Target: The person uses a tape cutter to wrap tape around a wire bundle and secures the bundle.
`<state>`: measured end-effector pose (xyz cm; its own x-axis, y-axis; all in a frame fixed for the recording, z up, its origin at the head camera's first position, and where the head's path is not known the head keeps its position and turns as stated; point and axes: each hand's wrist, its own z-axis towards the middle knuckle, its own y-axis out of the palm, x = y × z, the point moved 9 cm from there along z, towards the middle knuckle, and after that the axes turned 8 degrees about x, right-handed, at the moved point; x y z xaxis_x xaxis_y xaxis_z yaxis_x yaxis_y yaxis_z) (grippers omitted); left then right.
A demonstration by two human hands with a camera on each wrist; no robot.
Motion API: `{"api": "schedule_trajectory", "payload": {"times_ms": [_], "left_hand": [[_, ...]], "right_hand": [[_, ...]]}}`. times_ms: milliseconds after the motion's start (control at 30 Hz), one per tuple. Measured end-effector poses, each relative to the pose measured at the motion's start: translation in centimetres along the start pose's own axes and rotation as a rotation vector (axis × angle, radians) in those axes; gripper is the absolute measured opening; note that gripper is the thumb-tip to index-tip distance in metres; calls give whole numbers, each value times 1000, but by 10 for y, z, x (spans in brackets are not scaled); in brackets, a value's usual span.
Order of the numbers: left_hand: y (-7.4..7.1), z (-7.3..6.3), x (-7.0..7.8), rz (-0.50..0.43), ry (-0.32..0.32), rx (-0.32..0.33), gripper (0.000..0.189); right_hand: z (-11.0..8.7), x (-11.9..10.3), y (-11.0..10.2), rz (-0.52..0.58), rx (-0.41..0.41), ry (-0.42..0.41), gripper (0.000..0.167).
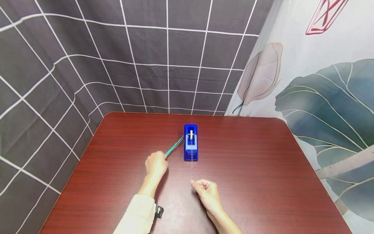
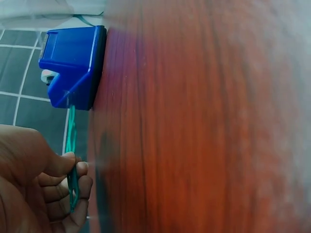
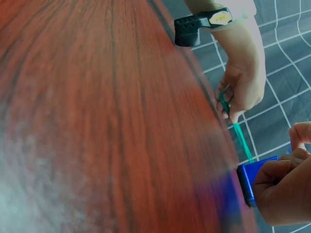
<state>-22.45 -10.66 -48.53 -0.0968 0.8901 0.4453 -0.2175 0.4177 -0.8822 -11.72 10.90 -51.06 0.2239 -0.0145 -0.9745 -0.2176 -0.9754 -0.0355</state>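
A blue tape dispenser [image 1: 191,148] with a small white roll stands on the brown table. Left of it, my left hand [image 1: 156,164] grips a folded bundle of thin green cord [image 1: 174,146], pinched between thumb and fingers in the left wrist view. The cord's far end points up to the dispenser's left side; whether they touch, I cannot tell. In front of the dispenser, my right hand [image 1: 208,195] has thumb and forefinger pinched together. A faint strip of clear tape [image 1: 192,158] runs from the dispenser's front toward those fingertips, barely visible along its length.
The reddish-brown tabletop [image 1: 248,162] has rounded far corners. A dark gridded curtain [image 1: 146,58] hangs behind and to the left of it. On the right hangs a pale curtain [image 1: 260,78] with large leaf prints. A black strap [image 1: 159,211] sits at the left wrist.
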Motion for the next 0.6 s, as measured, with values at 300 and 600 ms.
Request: {"api": "schedule_trajectory", "payload": {"times_ms": [300, 600], "left_hand": [[-7, -4, -5, 2, -1, -7, 8], [-17, -9, -3, -20, 23, 17, 9]], "right_hand": [[0, 1, 0, 4, 2, -13, 28], [0, 1, 0, 7, 6, -14, 27]]}}
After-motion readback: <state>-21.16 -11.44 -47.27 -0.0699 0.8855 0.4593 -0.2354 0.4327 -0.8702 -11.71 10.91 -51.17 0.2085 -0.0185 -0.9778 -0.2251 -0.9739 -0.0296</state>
